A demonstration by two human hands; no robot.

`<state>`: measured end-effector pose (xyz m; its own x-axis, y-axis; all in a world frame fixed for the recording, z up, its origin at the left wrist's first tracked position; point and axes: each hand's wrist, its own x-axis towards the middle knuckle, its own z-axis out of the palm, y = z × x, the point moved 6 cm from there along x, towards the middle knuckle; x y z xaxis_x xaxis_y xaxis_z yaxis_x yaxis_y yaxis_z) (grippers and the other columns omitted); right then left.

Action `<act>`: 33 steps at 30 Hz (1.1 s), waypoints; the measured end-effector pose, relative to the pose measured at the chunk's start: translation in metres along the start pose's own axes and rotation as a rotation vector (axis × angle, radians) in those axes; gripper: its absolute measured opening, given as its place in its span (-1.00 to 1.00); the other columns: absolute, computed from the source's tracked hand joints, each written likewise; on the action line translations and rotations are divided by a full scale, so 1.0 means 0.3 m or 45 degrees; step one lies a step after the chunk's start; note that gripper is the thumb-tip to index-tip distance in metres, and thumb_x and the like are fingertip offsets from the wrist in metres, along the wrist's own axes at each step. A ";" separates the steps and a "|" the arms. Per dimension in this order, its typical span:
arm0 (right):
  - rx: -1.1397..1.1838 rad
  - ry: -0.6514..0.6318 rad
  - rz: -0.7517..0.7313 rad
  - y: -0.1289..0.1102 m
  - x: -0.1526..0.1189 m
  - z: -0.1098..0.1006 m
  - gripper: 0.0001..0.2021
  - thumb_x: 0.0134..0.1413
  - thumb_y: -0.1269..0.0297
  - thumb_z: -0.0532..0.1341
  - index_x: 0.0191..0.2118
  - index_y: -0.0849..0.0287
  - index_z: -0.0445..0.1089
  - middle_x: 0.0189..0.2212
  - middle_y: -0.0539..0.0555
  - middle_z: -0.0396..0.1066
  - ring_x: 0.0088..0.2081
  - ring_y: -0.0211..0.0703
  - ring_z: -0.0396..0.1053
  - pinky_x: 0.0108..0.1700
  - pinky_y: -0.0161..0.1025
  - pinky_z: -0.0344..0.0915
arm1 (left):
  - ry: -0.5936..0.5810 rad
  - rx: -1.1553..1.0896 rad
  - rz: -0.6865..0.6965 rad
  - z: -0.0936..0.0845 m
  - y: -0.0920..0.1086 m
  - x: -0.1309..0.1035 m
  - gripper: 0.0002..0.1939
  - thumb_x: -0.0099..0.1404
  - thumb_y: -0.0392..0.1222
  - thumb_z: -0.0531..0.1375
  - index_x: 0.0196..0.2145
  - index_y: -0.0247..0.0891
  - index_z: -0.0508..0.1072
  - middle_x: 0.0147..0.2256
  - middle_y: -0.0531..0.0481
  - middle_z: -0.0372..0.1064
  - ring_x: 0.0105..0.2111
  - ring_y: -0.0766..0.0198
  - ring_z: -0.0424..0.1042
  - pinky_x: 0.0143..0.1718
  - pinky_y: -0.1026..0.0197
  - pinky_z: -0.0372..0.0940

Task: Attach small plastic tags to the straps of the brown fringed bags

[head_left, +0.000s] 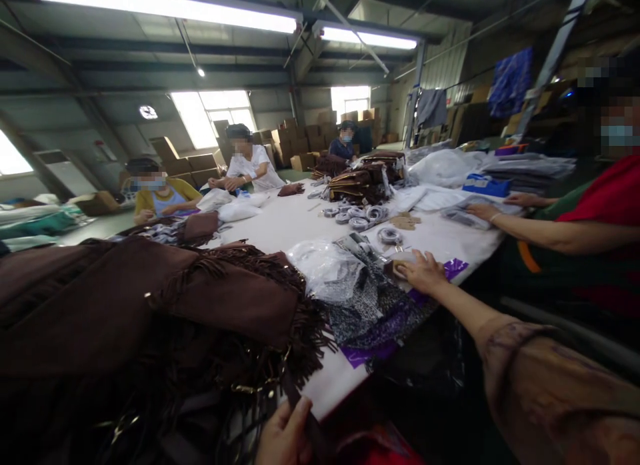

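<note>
My left hand (287, 430) is closed at the near edge of the table, the thumb pressed on a dark brown strap (296, 388) with metal fittings. Beside it lies a large heap of dark brown fringed bags (235, 298). Farther right, my right hand (424, 273) reaches across the table. Its thumb and fingertips are on a small tan and brown object (399, 268) whose kind is unclear. Close to that hand are a black-and-white speckled cloth (367, 298), a clear plastic bag (325, 268) and purple plastic (373, 353).
Grey coiled bundles (357, 218) lie on the white table (280, 222). Beyond them is a stack of brown bags (363, 178). A co-worker in red (605, 198) handles plastic packages (463, 212) and a blue box (486, 184) at the right. Several other people sit around the table.
</note>
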<state>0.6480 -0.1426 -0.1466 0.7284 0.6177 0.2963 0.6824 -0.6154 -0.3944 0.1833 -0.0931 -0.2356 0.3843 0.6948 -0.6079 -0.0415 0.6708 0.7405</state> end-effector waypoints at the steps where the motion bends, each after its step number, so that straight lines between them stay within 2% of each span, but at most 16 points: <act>1: -0.001 -0.045 0.002 0.020 0.008 0.025 -0.77 0.03 0.08 0.27 -0.26 0.07 0.57 0.15 0.26 0.25 0.15 0.37 0.06 0.08 0.30 0.02 | -0.008 -0.010 0.009 0.006 0.001 -0.001 -0.38 -0.32 0.15 0.48 -0.38 -0.28 0.40 -0.71 0.26 0.09 -0.74 0.52 0.05 -0.71 0.41 -0.06; 3: 0.003 -0.092 -0.003 0.036 0.022 0.054 -0.76 0.00 0.06 0.29 -0.29 0.07 0.58 0.16 0.28 0.25 0.15 0.40 0.06 0.06 0.31 0.02 | -0.016 -0.025 0.031 0.013 0.001 -0.001 -0.41 -0.27 0.13 0.48 -0.38 -0.28 0.40 -0.71 0.28 0.04 -0.75 0.55 0.00 -0.72 0.43 -0.10; 5: 0.012 -0.062 -0.019 0.025 0.031 0.046 -0.75 0.01 0.09 0.29 -0.35 0.19 0.57 0.15 0.35 0.25 0.14 0.35 0.08 0.09 0.22 0.03 | -0.016 -0.037 0.038 0.012 -0.002 0.003 -0.42 -0.27 0.12 0.48 -0.39 -0.29 0.40 -0.71 0.28 0.01 -0.74 0.55 -0.03 -0.73 0.43 -0.11; 7: 0.029 0.034 -0.036 -0.003 0.024 0.006 -0.75 0.08 0.19 0.24 -0.35 0.31 0.54 0.14 0.43 0.24 0.13 0.23 0.12 0.11 0.09 0.05 | -0.015 -0.045 0.030 0.007 -0.006 0.005 -0.42 -0.27 0.12 0.48 -0.39 -0.29 0.41 -0.71 0.29 -0.02 -0.74 0.55 -0.04 -0.73 0.42 -0.12; 9: 0.063 0.125 -0.073 -0.046 -0.017 -0.046 -0.73 0.20 0.27 0.11 -0.22 0.36 0.48 0.06 0.45 0.30 0.07 0.07 0.20 0.08 -0.06 0.10 | -0.028 -0.049 0.022 0.005 -0.006 0.000 -0.43 -0.25 0.11 0.48 -0.36 -0.28 0.43 -0.70 0.29 -0.04 -0.74 0.55 -0.05 -0.72 0.42 -0.11; 11: 0.118 0.135 -0.155 -0.105 -0.092 -0.079 -0.69 0.27 0.23 0.02 -0.13 0.31 0.44 -0.11 0.32 0.43 -0.09 -0.08 0.32 -0.03 -0.20 0.19 | -0.032 -0.053 0.031 0.009 0.001 -0.011 -0.46 -0.20 0.09 0.47 -0.33 -0.28 0.44 -0.69 0.29 -0.04 -0.73 0.55 -0.05 -0.72 0.43 -0.10; 13: 0.155 -0.004 -0.304 -0.178 -0.187 -0.067 -0.70 0.27 0.14 0.04 -0.24 0.20 0.45 -0.34 0.14 0.48 -0.29 -0.18 0.37 -0.19 -0.28 0.22 | -0.028 -0.050 0.047 0.016 0.012 -0.027 -0.50 -0.16 0.07 0.46 -0.35 -0.28 0.43 -0.68 0.27 -0.03 -0.72 0.55 -0.04 -0.71 0.43 -0.10; 15: 0.098 -0.253 -0.482 -0.251 -0.280 -0.009 -0.71 0.24 0.13 0.09 -0.41 0.15 0.43 -0.47 0.05 0.46 -0.39 -0.20 0.37 -0.28 -0.30 0.20 | -0.044 -0.042 0.052 0.027 0.023 -0.041 -0.54 -0.12 0.05 0.45 -0.38 -0.29 0.42 -0.67 0.25 0.00 -0.71 0.54 -0.01 -0.70 0.43 -0.08; 17: -0.044 -0.453 -0.591 -0.298 -0.344 0.064 -0.72 0.22 0.23 0.09 -0.46 0.17 0.42 -0.46 0.08 0.45 -0.36 -0.18 0.38 -0.28 -0.29 0.18 | -0.082 -0.031 0.049 0.038 0.029 -0.051 -0.58 -0.07 0.04 0.43 -0.38 -0.29 0.42 -0.66 0.23 0.03 -0.69 0.53 0.02 -0.68 0.43 -0.06; 18: -0.112 -0.500 -0.608 -0.311 -0.358 0.095 -0.73 0.22 0.28 0.08 -0.44 0.18 0.43 -0.42 0.11 0.46 -0.33 -0.17 0.39 -0.26 -0.29 0.18 | -0.100 -0.029 0.048 0.041 0.031 -0.054 -0.58 -0.05 0.04 0.42 -0.37 -0.29 0.43 -0.65 0.22 0.05 -0.69 0.53 0.04 -0.67 0.43 -0.06; 21: -0.189 -0.502 -0.596 -0.337 -0.346 0.159 -0.77 0.17 0.37 0.07 -0.42 0.20 0.45 -0.29 0.16 0.46 -0.28 -0.14 0.40 -0.24 -0.28 0.19 | -0.121 -0.031 0.056 0.037 0.028 -0.054 -0.58 -0.02 0.04 0.41 -0.32 -0.29 0.44 -0.63 0.20 0.10 -0.67 0.52 0.05 -0.66 0.43 -0.06; 25: -0.183 -0.485 -0.591 -0.359 -0.313 0.203 -0.79 0.10 0.43 0.08 -0.42 0.21 0.45 -0.26 0.17 0.47 -0.28 -0.14 0.40 -0.24 -0.28 0.21 | -0.096 -0.039 0.077 0.021 0.014 -0.043 -0.56 -0.06 0.06 0.42 -0.34 -0.29 0.43 -0.64 0.22 0.07 -0.69 0.53 0.01 -0.67 0.42 -0.11; 29: -0.163 -0.438 -0.570 -0.357 -0.305 0.187 -0.77 0.10 0.48 0.04 -0.44 0.24 0.43 -0.31 0.18 0.45 -0.28 -0.14 0.39 -0.19 -0.28 0.23 | -0.122 -0.052 0.089 0.019 0.010 -0.039 -0.56 -0.06 0.07 0.42 -0.39 -0.29 0.40 -0.69 0.28 -0.06 -0.73 0.55 -0.10 -0.70 0.42 -0.16; 31: -0.124 -0.367 -0.574 -0.354 -0.308 0.136 -0.74 0.16 0.43 0.01 -0.42 0.24 0.42 -0.26 0.20 0.43 -0.24 -0.12 0.38 -0.15 -0.24 0.23 | -0.141 -0.072 0.076 0.022 0.014 -0.045 -0.58 -0.05 0.04 0.42 -0.40 -0.30 0.41 -0.69 0.27 -0.04 -0.73 0.56 -0.09 -0.70 0.42 -0.15; 33: 0.032 -0.316 -0.605 -0.362 -0.323 0.060 -0.74 0.20 0.36 0.01 -0.39 0.23 0.42 -0.23 0.19 0.42 -0.18 -0.09 0.37 -0.10 -0.20 0.24 | -0.161 -0.115 0.049 0.028 0.022 -0.055 -0.59 -0.04 0.00 0.43 -0.35 -0.31 0.44 -0.65 0.21 0.11 -0.71 0.53 0.04 -0.69 0.43 -0.07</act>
<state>0.5022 -0.1269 -0.1483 0.3011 0.9245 0.2337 0.9294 -0.2297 -0.2887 0.1844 -0.1023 -0.2182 0.4938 0.6858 -0.5346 -0.1387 0.6690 0.7302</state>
